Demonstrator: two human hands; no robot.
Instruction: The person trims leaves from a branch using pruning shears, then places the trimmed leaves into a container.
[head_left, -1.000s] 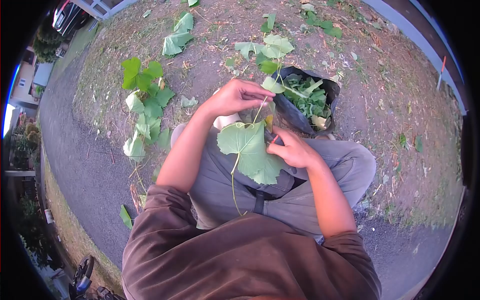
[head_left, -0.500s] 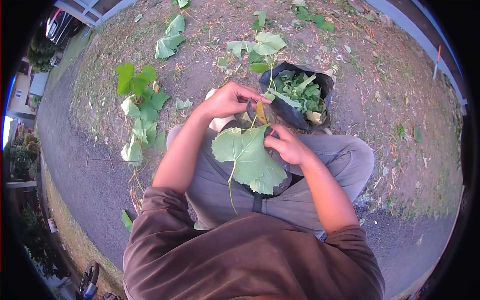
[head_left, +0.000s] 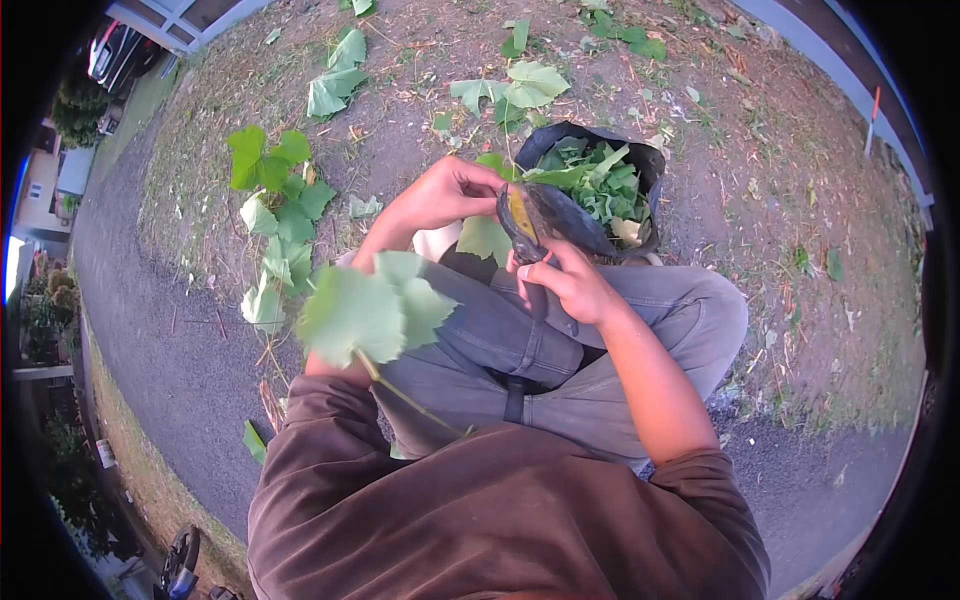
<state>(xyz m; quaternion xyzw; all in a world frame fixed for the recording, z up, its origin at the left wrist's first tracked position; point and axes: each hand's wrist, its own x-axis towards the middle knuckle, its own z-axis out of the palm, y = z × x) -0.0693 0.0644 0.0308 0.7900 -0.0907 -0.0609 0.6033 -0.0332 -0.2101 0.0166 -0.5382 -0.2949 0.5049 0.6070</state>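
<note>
My right hand (head_left: 577,286) is wrapped around the dark handles of a pair of pruning shears (head_left: 520,220), whose blades point up and away from me, one side yellowish. My left hand (head_left: 452,198) pinches a thin vine stem close to the blade tips, its fingertips partly hidden. One pale green leaf (head_left: 485,238) hangs just below that hand. Nearer to me, a large, slightly blurred leaf (head_left: 355,312) with a long stalk overlaps my left forearm and lap.
A black bag (head_left: 575,218) full of cut green leaves (head_left: 600,182) stands open just beyond my right hand. A leafy vine (head_left: 292,225) lies on the ground to the left, and more leaves (head_left: 535,85) are scattered ahead. Asphalt (head_left: 140,270) borders the dirt.
The large leaf has moved from between my hands to the left, over my forearm. The shears, previously mostly behind it, now show plainly. My left hand has shifted slightly left.
</note>
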